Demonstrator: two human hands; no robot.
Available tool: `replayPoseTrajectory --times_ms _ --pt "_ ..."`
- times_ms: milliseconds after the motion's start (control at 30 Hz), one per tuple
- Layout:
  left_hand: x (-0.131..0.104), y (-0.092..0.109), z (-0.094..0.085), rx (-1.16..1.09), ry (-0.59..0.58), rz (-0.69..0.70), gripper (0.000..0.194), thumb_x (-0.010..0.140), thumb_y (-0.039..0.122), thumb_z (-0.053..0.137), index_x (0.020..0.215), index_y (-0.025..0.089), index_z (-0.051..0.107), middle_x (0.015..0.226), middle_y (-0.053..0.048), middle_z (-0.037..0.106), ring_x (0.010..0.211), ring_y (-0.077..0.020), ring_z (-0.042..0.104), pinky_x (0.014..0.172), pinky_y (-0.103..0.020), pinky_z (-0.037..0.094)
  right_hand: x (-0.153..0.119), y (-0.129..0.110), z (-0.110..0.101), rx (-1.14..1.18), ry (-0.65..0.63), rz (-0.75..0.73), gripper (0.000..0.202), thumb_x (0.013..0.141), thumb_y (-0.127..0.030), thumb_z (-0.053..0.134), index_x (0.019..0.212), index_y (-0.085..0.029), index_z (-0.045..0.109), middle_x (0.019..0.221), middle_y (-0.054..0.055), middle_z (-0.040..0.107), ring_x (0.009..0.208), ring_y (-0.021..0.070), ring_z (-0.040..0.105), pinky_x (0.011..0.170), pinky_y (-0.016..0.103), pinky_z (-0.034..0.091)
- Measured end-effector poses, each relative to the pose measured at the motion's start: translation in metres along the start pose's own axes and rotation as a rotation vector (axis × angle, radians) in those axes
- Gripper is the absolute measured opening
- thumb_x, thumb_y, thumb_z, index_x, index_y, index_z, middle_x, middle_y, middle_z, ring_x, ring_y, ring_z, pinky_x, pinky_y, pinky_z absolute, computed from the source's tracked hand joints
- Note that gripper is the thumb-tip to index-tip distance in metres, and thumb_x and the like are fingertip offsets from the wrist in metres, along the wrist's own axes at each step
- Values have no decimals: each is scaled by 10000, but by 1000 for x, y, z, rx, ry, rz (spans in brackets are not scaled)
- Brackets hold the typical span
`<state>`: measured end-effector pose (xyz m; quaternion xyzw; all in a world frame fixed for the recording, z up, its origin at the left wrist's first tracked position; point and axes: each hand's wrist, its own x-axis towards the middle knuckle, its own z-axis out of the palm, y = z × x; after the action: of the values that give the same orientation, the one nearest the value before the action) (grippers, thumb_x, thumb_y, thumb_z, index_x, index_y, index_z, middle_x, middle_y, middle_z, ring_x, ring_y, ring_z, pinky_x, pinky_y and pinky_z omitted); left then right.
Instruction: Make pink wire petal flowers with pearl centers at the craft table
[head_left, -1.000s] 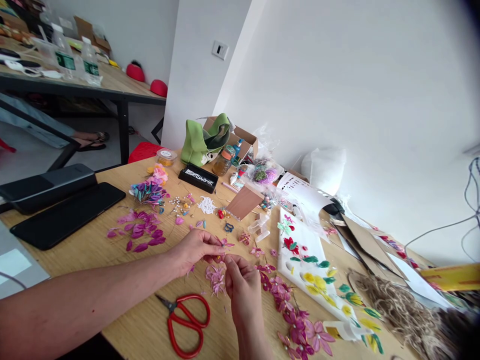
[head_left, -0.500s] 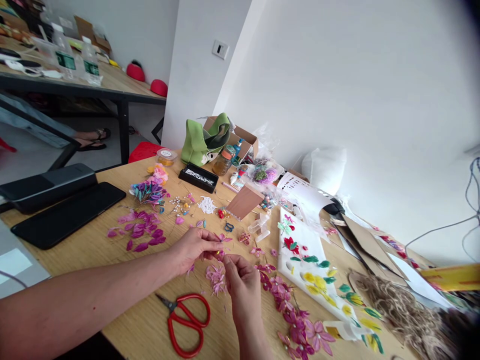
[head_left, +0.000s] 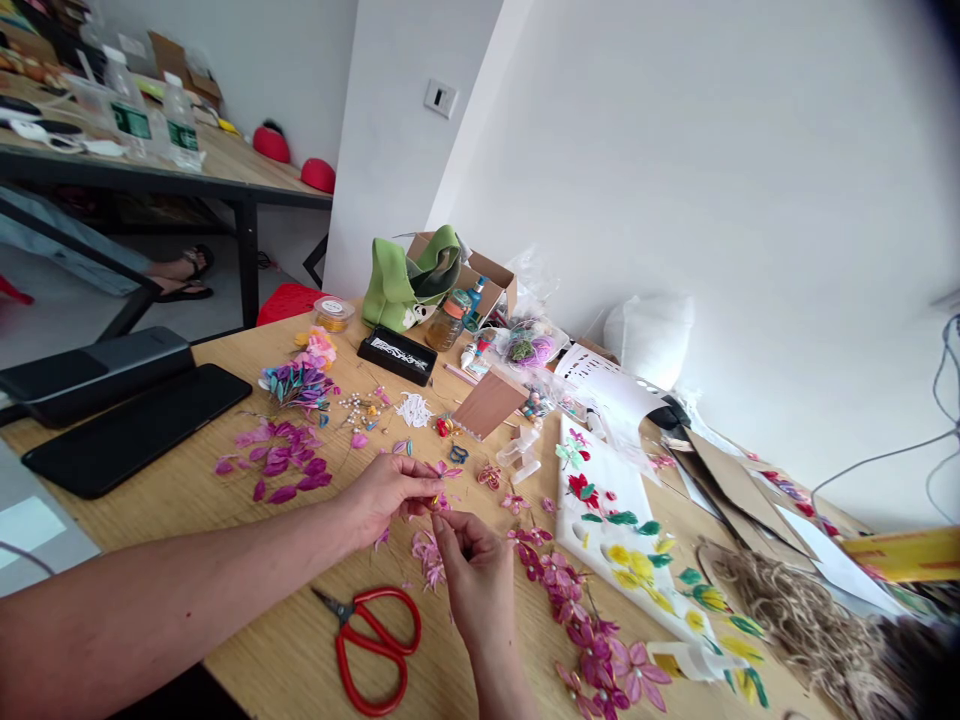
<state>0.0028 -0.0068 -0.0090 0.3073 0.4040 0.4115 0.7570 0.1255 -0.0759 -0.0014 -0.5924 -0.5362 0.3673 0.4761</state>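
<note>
My left hand [head_left: 394, 492] is closed in a pinch on a small pink flower [head_left: 447, 471], whose petals stick out past the fingertips. A bit of gold shows just below these fingers. Right beside it, my right hand [head_left: 474, 562] is also pinched, its fingertips almost touching the left ones; what it grips is too small to make out. Under the hands lies a heap of thin light-pink petals [head_left: 427, 558]. Red-handled scissors [head_left: 379, 650] rest on the table [head_left: 277, 600] nearer to me. Magenta flowers [head_left: 577, 610] lie right of my right hand.
Loose magenta petals [head_left: 289, 460] and a colourful petal bundle [head_left: 298, 385] lie to the left, near a black case [head_left: 97, 372]. A black tray [head_left: 397, 355], green bag [head_left: 409, 285] and jar [head_left: 446, 322] stand behind. A white foam board [head_left: 600, 500] carries coloured pieces. Someone's feet [head_left: 184, 275] show under another table.
My right hand has shifted slightly left, closer to the left fingertips. The left hand has hardly moved and keeps its pinch on the flower.
</note>
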Motion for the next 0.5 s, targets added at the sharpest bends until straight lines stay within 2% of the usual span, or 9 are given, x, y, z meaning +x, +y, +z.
replayPoseTrajectory --times_ms 267,500 --pt "0 0 0 -4 -6 0 338 437 284 878 636 100 675 574 -22 635 494 -91 523 496 -216 364 -2 -2 2 -119 -1 -31 318 803 -395 587 773 -117 737 431 -66 365 397 76 276 389 202 203" --pt "-3 2 1 59 -15 37 281 477 266 862 619 108 679 602 -29 650 534 -109 551 534 -233 398 -3 -1 0 -111 47 -66 295 823 -409 593 766 -149 722 442 -48 473 388 92 375 376 194 277"
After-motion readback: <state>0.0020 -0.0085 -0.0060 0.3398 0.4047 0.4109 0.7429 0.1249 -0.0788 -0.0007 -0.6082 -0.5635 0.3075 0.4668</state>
